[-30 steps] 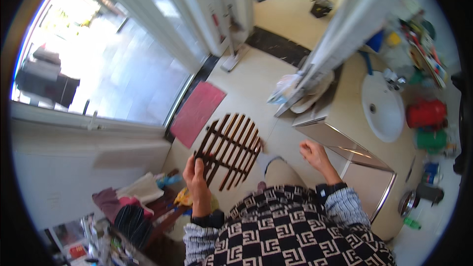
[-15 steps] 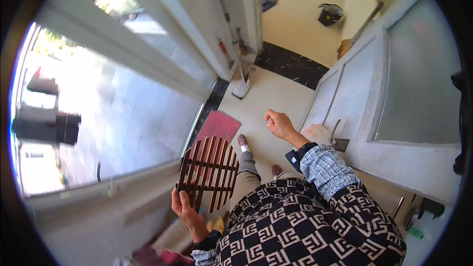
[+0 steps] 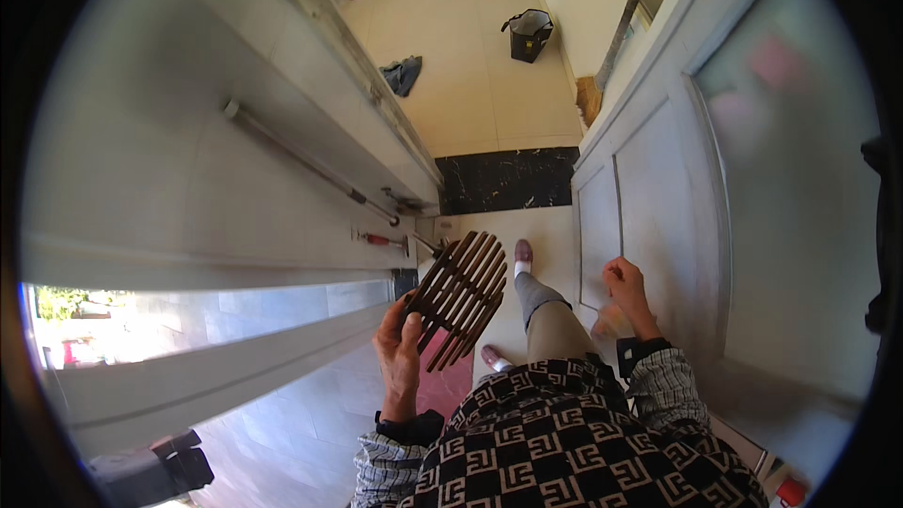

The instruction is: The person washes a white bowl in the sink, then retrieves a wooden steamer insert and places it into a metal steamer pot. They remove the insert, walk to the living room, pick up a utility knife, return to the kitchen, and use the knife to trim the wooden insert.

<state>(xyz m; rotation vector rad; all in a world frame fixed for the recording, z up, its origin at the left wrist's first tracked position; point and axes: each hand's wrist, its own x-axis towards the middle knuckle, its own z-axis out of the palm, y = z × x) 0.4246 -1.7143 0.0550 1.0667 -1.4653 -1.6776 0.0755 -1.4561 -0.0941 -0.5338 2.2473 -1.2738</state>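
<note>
A dark brown, slatted wooden rack (image 3: 461,293) with a rounded outline is tilted up in front of my left thigh. My left hand (image 3: 400,356) grips its near left edge, the thumb on the upper face and the other fingers partly hidden underneath. Off to the right, my right hand (image 3: 630,293) hangs beside the white door (image 3: 649,165), its fingers curled in with nothing seen in them. A patterned black sweater covers my front, and one foot is ahead of the other.
Beyond a black marble threshold (image 3: 508,181) stands a black bag-like bin (image 3: 530,36). A broom (image 3: 616,56) leans at the right wall; a crumpled grey cloth (image 3: 402,75) lies at the left. A pole (image 3: 301,160) leans along the left wall. Below the rack lies a pink mat (image 3: 444,381).
My body has turned left to right and stepped toward the threshold, so the room beyond shows more fully. The rack has risen with my left hand; my right hand has dropped closer to the door.
</note>
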